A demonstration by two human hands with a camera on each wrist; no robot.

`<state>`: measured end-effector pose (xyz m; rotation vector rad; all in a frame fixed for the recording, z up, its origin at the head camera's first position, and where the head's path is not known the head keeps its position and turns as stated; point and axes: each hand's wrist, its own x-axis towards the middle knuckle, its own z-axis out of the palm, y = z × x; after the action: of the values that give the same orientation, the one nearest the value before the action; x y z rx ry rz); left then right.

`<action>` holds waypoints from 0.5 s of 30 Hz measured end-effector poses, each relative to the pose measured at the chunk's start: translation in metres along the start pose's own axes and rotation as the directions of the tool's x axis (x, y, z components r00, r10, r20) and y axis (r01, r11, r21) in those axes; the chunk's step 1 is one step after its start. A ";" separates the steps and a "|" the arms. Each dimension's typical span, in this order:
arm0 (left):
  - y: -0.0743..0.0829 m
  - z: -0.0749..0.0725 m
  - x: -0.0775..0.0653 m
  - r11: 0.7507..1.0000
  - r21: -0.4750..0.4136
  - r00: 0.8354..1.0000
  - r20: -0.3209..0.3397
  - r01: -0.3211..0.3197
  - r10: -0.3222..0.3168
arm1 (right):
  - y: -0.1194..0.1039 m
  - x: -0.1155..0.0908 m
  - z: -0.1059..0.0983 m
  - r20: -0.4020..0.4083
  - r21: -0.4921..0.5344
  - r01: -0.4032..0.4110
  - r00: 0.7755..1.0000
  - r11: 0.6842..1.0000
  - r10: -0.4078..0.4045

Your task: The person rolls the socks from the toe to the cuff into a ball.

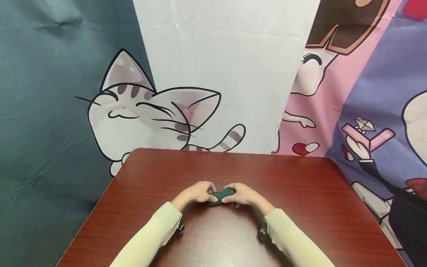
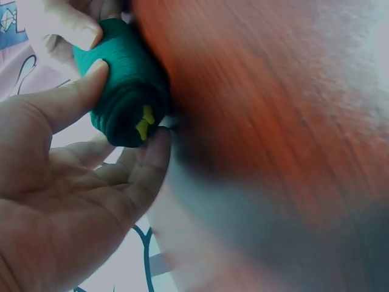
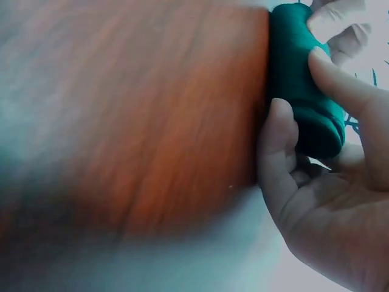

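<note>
A dark green roll [image 1: 221, 195], which looks like tightly rolled cloth, lies across the middle of the table between both hands. The left hand [image 1: 201, 193] grips its left part, thumb on the near side and fingers curled round the end. On the other side, the right hand [image 1: 242, 194] holds the right part in the same way, with the two thumbs close together. In the left wrist view the end of the roll [image 2: 130, 91] shows layered folds and a small yellow mark [image 2: 144, 123]. The right wrist view shows the roll's other end [image 3: 319, 131] beside the curled fingers.
The reddish-brown wooden table [image 1: 283, 178] has rounded far corners. Behind it hangs a printed backdrop [image 1: 227, 66] with a cartoon cat and cartoon people. Dark wrist devices sit under the cuffs of the pale sleeves [image 1: 150, 237].
</note>
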<state>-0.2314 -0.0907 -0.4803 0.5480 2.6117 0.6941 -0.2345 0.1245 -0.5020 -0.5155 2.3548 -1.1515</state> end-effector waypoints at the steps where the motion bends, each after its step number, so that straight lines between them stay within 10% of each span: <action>1: -0.001 0.001 0.000 1.000 -0.007 1.000 -0.002 -0.016 0.016 | -0.001 0.001 -0.001 0.011 0.003 -0.010 1.000 1.000 0.010; 15: -0.009 0.011 -0.012 0.966 0.090 0.965 -0.083 -0.243 0.251 | -0.012 -0.001 0.001 0.002 -0.078 0.006 1.000 0.997 -0.006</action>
<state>-0.2185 -0.0991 -0.4902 0.8980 2.6944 0.7091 -0.2317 0.1172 -0.4924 -0.5499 2.4058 -1.0650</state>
